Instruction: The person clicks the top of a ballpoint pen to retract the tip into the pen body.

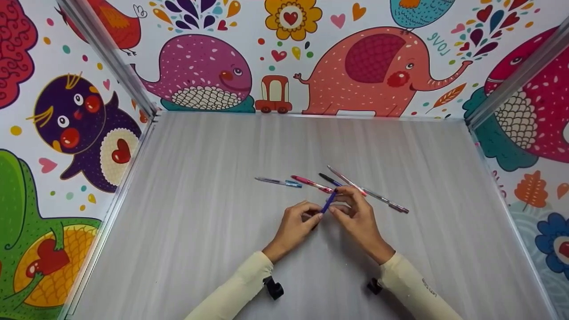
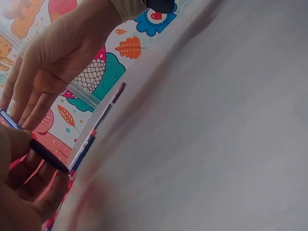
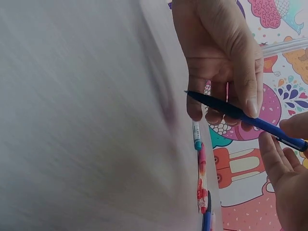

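Note:
A blue pen with a dark grip section (image 1: 329,202) is held above the table between both hands. My left hand (image 1: 297,224) pinches its dark lower part, thumb on top, as the right wrist view shows; the pen's tip (image 3: 186,92) points out past those fingers. At the other end, my right hand (image 1: 359,220) has its fingertips and thumb around the blue barrel (image 3: 272,129) near the clip. Just beyond the hands lie a clear pen with a light-blue end (image 1: 278,182), a pink pen (image 1: 309,182) and a dark blue pen (image 1: 329,179).
Farther right on the grey wood-grain table (image 1: 200,155) are a slim pink pen (image 1: 344,178) and a clear grey pen (image 1: 386,201). Printed cartoon panels (image 1: 284,58) stand along the back and sides, with metal rails (image 1: 111,58) at the corners.

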